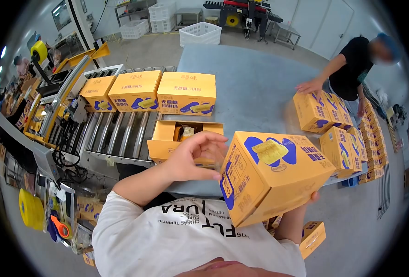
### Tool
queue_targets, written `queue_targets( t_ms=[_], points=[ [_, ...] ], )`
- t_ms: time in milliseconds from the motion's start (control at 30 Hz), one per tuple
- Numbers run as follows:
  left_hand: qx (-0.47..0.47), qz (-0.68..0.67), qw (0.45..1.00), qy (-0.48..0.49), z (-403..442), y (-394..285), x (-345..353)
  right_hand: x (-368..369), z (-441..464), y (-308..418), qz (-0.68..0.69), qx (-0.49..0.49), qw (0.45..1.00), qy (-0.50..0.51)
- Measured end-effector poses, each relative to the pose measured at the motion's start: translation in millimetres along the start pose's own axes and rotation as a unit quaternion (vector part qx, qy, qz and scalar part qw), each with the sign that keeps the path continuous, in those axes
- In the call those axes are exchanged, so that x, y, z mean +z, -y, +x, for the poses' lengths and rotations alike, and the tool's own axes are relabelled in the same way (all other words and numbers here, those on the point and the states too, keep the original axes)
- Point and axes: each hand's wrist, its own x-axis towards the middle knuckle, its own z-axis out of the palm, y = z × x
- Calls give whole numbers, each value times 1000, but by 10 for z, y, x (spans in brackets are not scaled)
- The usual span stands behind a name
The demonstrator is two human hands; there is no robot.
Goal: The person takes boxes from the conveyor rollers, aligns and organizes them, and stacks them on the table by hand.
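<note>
A yellow carton (278, 171) with a blue print and a picture of a snack bar is held tilted in front of my chest. My right hand (314, 197) grips it from its right underside; only some fingertips show, the rest is hidden behind the carton. My left hand (202, 154) is at the carton's left side, fingers curved and apart, the thumb at or very near its edge; I cannot tell if it touches. Just behind my left hand stands an open carton (165, 148) on the table's edge, with a wrapped item (187, 133) visible inside.
Three closed cartons (135, 90) stand in a row across the roller conveyor (117, 134) and the grey table (241, 74). A co-worker (352, 69) at the right reaches to grouped cartons (310, 113). More cartons (343, 150) stand nearer. A taping machine (52, 92) is at left.
</note>
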Motion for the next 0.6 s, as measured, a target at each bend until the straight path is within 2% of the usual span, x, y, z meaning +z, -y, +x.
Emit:
queue_targets(
  t_ms=[100,200,300,500,600],
  points=[
    [125,201,972,-12,13,-96,-20,-9,-26,11,-3,0,1000,-6],
    [159,358,920,6,33,-248,-71,-13,-16,12,-3,0,1000,-11],
    [152,362,919,-35,19,-219,-76,-14,16,9,-2,1,1000,-17],
    [152,359,920,-49,5,-195,-127,7,88,8,-6,8,999,-34],
    [147,399,904,-53,0,-166,-167,7,100,5,-7,11,999,-43]
  ],
)
